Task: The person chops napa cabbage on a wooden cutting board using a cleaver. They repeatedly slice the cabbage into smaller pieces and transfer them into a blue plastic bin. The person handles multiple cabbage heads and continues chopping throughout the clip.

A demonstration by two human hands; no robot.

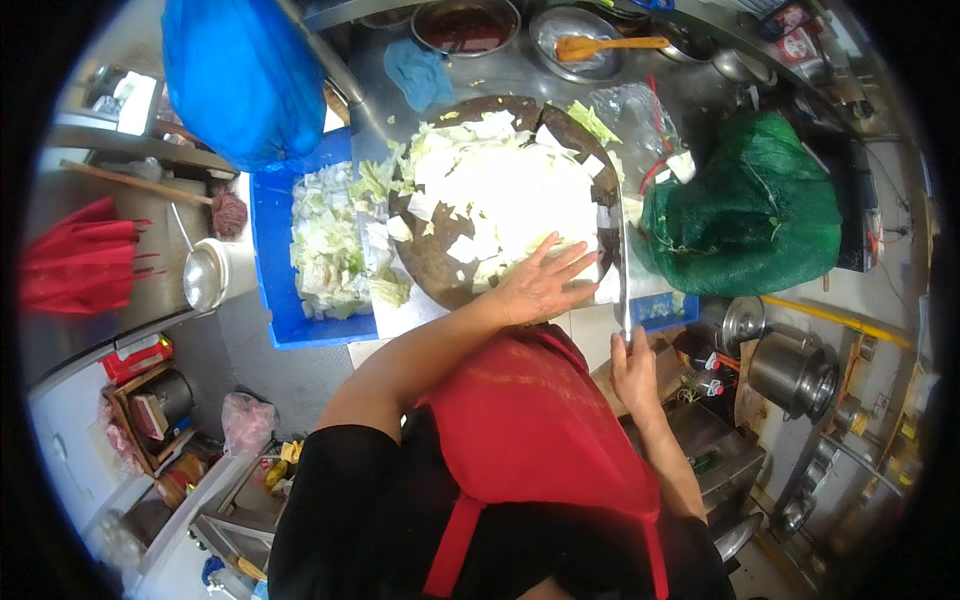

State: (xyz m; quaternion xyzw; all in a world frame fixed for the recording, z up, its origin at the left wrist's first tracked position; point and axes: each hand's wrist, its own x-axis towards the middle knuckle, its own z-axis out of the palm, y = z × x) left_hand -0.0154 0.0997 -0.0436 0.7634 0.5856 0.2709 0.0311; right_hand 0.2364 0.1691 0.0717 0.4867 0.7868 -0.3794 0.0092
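Cut cabbage (510, 180), pale and overexposed, is heaped on a round, dark wooden chopping block (427, 259). My left hand (544, 285) lies with spread fingers on the near edge of the heap. At the block's right side, my right hand (636, 371) grips the handle of a large knife (624, 277), whose blade is seen nearly edge-on and points away from me. More cut cabbage (326, 240) fills a blue plastic crate (270, 262) at the left, and some pieces lie between the crate and the block.
A green mesh sack (757, 217) lies right of the block. Behind the block are a blue cloth (418, 73), a metal bowl of dark red liquid (465, 26) and a bowl with a wooden spatula (592, 49). A blue plastic bag (244, 82) hangs over the crate's far end.
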